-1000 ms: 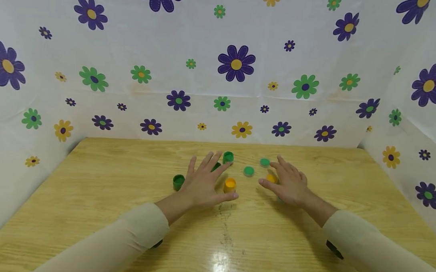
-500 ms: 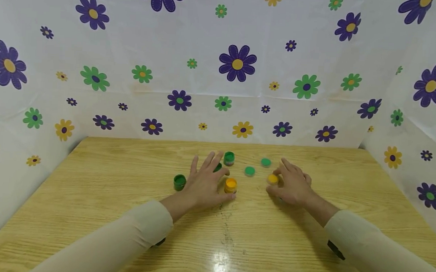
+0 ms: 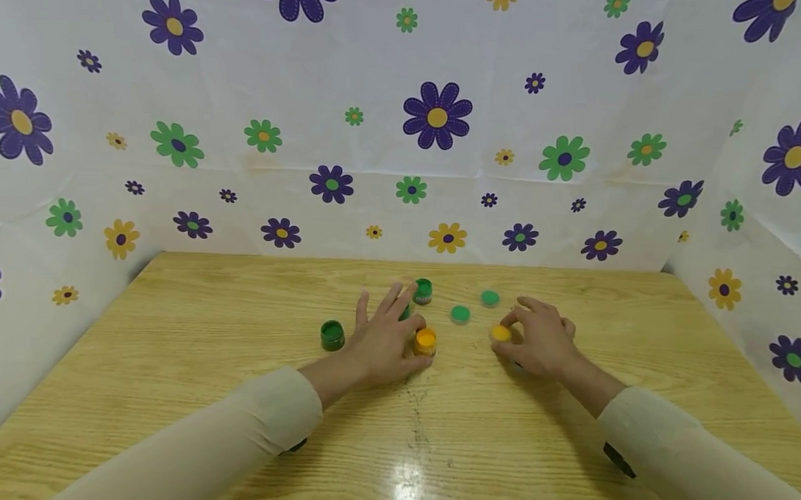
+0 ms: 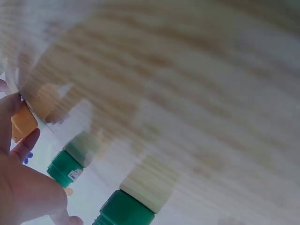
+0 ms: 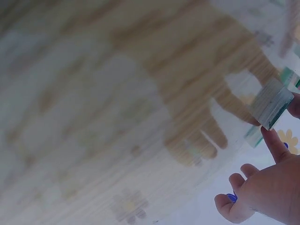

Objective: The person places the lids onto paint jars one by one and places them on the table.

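My left hand (image 3: pixel 387 345) holds an uncapped yellow paint jar (image 3: pixel 426 341) between thumb and index finger. In the left wrist view the same jar (image 4: pixel 24 123) stands upright on the table, with a fingertip at either side. My right hand (image 3: pixel 541 339) pinches a yellow lid (image 3: pixel 500 334) at its edges, low over the table. A dark green lid (image 5: pixel 273 104) is close to the right fingers in the right wrist view, mostly covered by the hand in the head view. Around the left hand are uncapped green jars, one (image 3: pixel 333 336) left of it and one (image 3: pixel 422 291) behind.
Another green jar (image 3: pixel 405 313) is partly hidden behind the left fingers. Two light green lids, one (image 3: pixel 461 315) nearer and one (image 3: pixel 490 298) farther back, lie between the hands. A flowered cloth (image 3: pixel 378 139) encloses the wooden table (image 3: pixel 226 303) at the back and sides.
My left fingers have drawn in from spread to a hold on the yellow jar. The right thumb and fingers have come together on the yellow lid. Jars and lids stay put.
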Demonstrator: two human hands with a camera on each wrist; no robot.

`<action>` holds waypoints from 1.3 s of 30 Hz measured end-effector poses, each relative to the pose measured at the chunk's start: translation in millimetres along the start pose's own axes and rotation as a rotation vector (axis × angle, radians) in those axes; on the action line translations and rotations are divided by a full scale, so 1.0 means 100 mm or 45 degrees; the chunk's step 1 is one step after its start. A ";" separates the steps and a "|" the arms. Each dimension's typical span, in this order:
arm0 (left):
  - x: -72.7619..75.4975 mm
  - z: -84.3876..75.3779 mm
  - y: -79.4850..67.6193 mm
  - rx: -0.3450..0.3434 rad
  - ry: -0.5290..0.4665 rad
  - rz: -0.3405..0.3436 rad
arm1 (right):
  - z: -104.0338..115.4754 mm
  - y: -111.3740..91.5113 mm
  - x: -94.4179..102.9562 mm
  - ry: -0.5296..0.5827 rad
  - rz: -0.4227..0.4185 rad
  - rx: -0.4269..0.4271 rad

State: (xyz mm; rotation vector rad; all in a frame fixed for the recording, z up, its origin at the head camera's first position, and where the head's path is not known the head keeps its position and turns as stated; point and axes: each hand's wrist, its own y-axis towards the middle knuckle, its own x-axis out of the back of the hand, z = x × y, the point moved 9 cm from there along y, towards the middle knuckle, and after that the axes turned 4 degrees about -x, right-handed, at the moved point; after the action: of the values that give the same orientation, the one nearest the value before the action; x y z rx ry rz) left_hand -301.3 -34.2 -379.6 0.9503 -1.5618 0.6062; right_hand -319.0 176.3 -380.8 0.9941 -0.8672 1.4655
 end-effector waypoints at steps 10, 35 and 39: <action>0.07 -0.08 -0.03 -0.049 -0.063 -0.119 | 0.00 -0.01 0.05 0.051 -0.084 -0.004; 0.31 -0.15 -0.31 -0.148 -0.100 -0.353 | 0.39 -0.22 -0.05 0.147 -0.083 0.154; 0.27 -0.20 -0.38 -0.158 -0.122 -0.295 | 0.49 -0.28 -0.09 0.171 -0.063 0.174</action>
State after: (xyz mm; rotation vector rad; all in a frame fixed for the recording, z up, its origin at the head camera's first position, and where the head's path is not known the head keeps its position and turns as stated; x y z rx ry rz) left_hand -259.4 -45.3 -353.5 1.0596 -1.5271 0.3013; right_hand -285.6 131.5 -371.1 0.9978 -0.6491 1.5464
